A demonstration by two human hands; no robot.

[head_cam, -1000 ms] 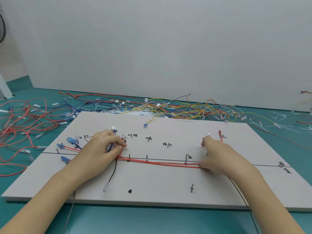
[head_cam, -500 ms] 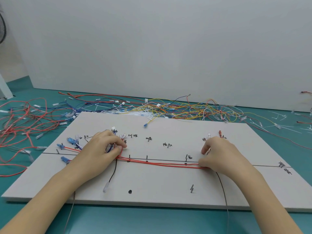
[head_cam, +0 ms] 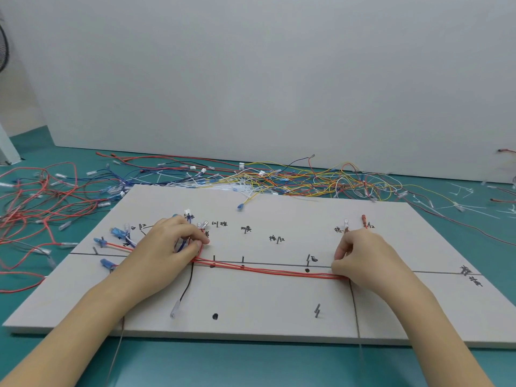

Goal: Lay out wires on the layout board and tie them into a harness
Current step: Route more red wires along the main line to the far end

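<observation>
A pale layout board with a drawn line and handwritten marks lies on the teal table. A bundle of red wires runs along that line. My left hand is closed on the bundle's left end, where blue and red wires with blue terminals fan out. My right hand pinches the bundle's right end against the board. A black wire hangs down from under my left hand to a clear connector. Another dark wire runs from my right hand down over the board's front edge.
Behind the board lies a tangle of loose yellow, red and blue wires with white cable ties. More red wires spread over the table at the left. A white wall panel stands behind.
My right hand has drawn back slightly to the right along the bundle, and the dark wire under it has swung left to run straight down. My left hand has stayed put.
</observation>
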